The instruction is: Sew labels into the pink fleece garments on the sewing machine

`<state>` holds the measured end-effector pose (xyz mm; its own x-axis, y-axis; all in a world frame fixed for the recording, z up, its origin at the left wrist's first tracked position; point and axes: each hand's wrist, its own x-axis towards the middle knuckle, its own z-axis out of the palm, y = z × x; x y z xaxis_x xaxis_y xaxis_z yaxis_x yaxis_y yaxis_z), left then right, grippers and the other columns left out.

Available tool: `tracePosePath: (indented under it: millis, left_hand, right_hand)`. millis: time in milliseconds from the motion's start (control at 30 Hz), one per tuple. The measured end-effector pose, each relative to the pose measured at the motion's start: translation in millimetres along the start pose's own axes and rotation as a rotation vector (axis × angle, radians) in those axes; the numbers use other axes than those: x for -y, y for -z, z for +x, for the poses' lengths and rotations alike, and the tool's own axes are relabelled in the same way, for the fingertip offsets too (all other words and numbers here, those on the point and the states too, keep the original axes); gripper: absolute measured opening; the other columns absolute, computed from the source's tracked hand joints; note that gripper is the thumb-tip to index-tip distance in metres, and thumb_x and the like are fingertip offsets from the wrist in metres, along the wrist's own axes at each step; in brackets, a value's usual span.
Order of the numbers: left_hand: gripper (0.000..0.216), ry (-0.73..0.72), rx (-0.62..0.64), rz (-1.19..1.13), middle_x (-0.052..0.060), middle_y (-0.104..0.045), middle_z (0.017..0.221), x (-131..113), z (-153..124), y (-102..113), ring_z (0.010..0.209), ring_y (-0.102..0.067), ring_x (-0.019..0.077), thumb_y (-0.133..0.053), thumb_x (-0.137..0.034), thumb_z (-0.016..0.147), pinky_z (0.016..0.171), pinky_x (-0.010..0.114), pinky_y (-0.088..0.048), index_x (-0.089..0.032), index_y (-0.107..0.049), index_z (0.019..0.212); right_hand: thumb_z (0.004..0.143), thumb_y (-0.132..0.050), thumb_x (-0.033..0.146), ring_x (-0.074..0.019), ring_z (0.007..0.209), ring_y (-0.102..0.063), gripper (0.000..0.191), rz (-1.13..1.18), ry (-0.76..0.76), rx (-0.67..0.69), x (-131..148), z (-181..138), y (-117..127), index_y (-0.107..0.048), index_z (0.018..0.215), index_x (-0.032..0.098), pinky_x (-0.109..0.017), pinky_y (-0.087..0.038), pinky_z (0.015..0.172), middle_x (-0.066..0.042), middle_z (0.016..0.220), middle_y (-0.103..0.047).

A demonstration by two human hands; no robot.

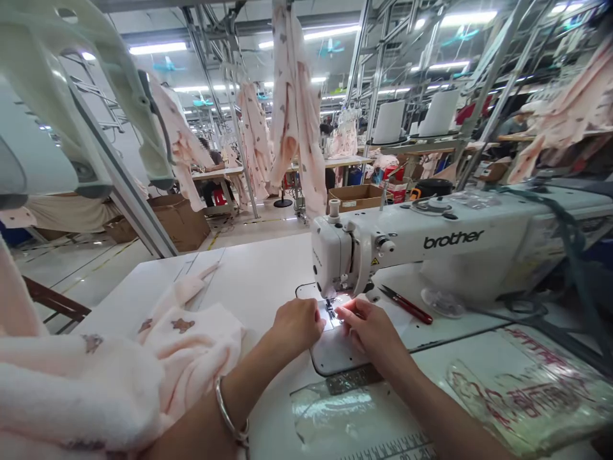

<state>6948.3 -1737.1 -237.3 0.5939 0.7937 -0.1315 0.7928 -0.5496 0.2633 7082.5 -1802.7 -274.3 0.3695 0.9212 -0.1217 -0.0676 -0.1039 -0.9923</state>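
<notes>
Both hands at the needle of the sewing machine (407, 246); left hand (297, 324) loosely curled on the needle plate (335, 350), right hand (371, 329) pinching near the presser foot (330, 308) (thread likely, too fine to see); looks like threading; next move needs steady fingertips; snips (407, 305) on desk (258, 281).

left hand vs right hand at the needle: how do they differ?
The left hand is curled, knuckles up, left of the needle; the right hand is flatter, fingertips pointing at the presser foot. The left wrist wears a bracelet; the right is bare. Both rest on the machine bed.
</notes>
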Motion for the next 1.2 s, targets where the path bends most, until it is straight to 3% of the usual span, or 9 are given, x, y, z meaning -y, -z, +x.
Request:
tracePosePath:
  millis: [233, 467, 700, 833, 967, 1100, 1200]
  left_hand:
    - [0.018, -0.007, -0.01, 0.004, 0.005, -0.069, 0.086, 1, -1, -1, 0.083, -0.064, 0.0236, -0.048, -0.03, 0.079, 0.068, 0.031, -0.044, -0.021, -0.062, 0.086]
    - [0.019, -0.021, 0.01, 0.02, 0.006, -0.069, 0.084, 0, -2, 1, 0.082, -0.063, 0.0223, -0.049, -0.032, 0.08, 0.064, 0.029, -0.041, -0.021, -0.063, 0.086]
    - [0.018, -0.032, -0.001, 0.039, 0.004, -0.069, 0.085, 2, 1, -1, 0.081, -0.062, 0.0222, -0.048, -0.031, 0.08, 0.064, 0.029, -0.039, -0.022, -0.061, 0.087]
    - [0.017, -0.031, 0.001, 0.054, 0.003, -0.069, 0.085, 2, 0, 0, 0.08, -0.062, 0.0222, -0.046, -0.03, 0.081, 0.063, 0.029, -0.038, -0.022, -0.061, 0.087]
    - [0.017, -0.029, 0.012, 0.075, 0.004, -0.069, 0.086, 1, 1, -1, 0.082, -0.062, 0.0231, -0.047, -0.03, 0.081, 0.062, 0.03, -0.039, -0.021, -0.06, 0.089]
    - [0.018, -0.041, 0.026, 0.1, 0.004, -0.069, 0.087, 1, 3, -1, 0.083, -0.063, 0.0224, -0.047, -0.031, 0.082, 0.063, 0.03, -0.04, -0.022, -0.06, 0.09]
    - [0.019, -0.045, 0.033, 0.138, 0.007, -0.069, 0.088, -5, -6, 7, 0.084, -0.063, 0.0249, -0.048, -0.03, 0.083, 0.066, 0.032, -0.042, -0.019, -0.062, 0.091]
  right_hand:
    - [0.07, -0.058, 0.043, -0.0071, 0.042, -0.047, 0.025, 0.05, -0.01, 0.027, 1, -8, 7, -0.052, 0.07, 0.018, -0.016, -0.023, 0.029, 0.001, 0.068, -0.059]
    - [0.067, -0.052, 0.031, -0.0056, 0.032, -0.04, 0.018, 0.081, -0.144, 0.091, 0, 19, 3, -0.052, 0.059, 0.016, -0.016, -0.017, 0.027, 0.001, 0.048, -0.054]
    - [0.065, -0.056, 0.033, -0.0069, 0.029, -0.04, 0.017, 0.105, -0.189, 0.247, 5, -7, 1, -0.052, 0.06, 0.017, -0.016, -0.014, 0.024, 0.002, 0.048, -0.055]
    - [0.066, -0.056, 0.031, -0.0065, 0.03, -0.041, 0.017, 0.1, -0.187, 0.173, 7, -9, 14, -0.05, 0.059, 0.017, -0.016, -0.014, 0.024, 0.002, 0.048, -0.054]
    - [0.077, -0.054, 0.032, -0.0043, 0.033, -0.041, 0.023, 0.094, -0.153, 0.063, 7, 10, 20, -0.049, 0.062, 0.016, -0.015, -0.021, 0.027, 0.004, 0.051, -0.053]
    - [0.085, -0.056, 0.034, -0.0034, 0.034, -0.039, 0.028, 0.051, -0.161, 0.096, 7, 20, 11, -0.052, 0.066, 0.015, -0.015, -0.024, 0.031, 0.006, 0.05, -0.051]
    - [0.08, -0.053, 0.03, -0.0051, 0.03, -0.036, 0.024, 0.024, -0.156, 0.155, 8, 10, 5, -0.05, 0.06, 0.016, -0.018, -0.016, 0.029, 0.005, 0.045, -0.049]
